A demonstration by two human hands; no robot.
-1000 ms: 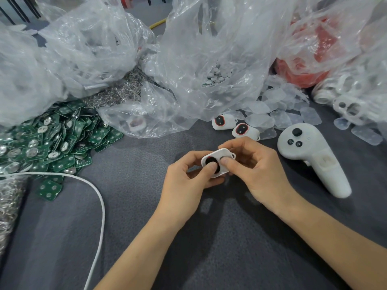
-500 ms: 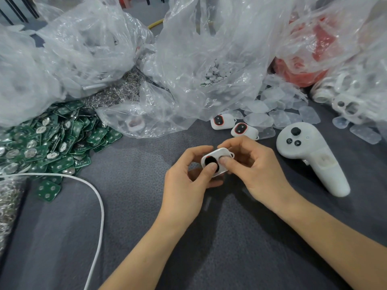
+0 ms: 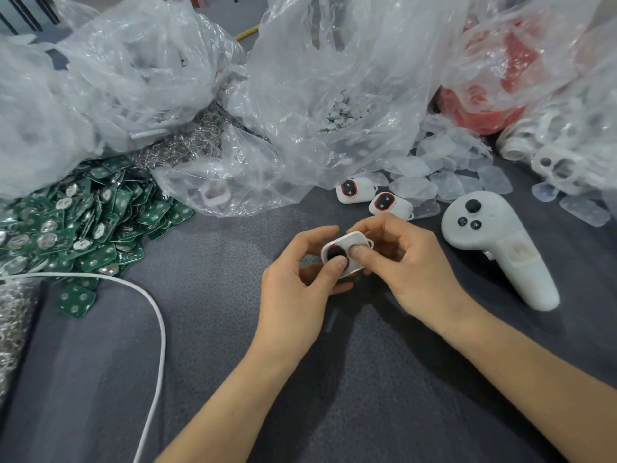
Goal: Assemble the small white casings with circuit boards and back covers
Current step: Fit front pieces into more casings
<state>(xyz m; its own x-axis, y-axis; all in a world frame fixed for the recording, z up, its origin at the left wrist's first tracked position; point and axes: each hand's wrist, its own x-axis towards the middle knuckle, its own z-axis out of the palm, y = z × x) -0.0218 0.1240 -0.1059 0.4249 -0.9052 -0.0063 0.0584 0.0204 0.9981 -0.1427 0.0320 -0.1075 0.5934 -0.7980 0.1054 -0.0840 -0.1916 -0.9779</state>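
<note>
Head view: the left hand and right hand both pinch the small white casing just above the grey cloth, thumbs on its dark face, so uneven pressure might seat the insides crooked or pop it loose.

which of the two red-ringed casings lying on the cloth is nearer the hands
The right casing, lying just past the right hand; the other casing sits farther back-left by the plastic bag.
</note>
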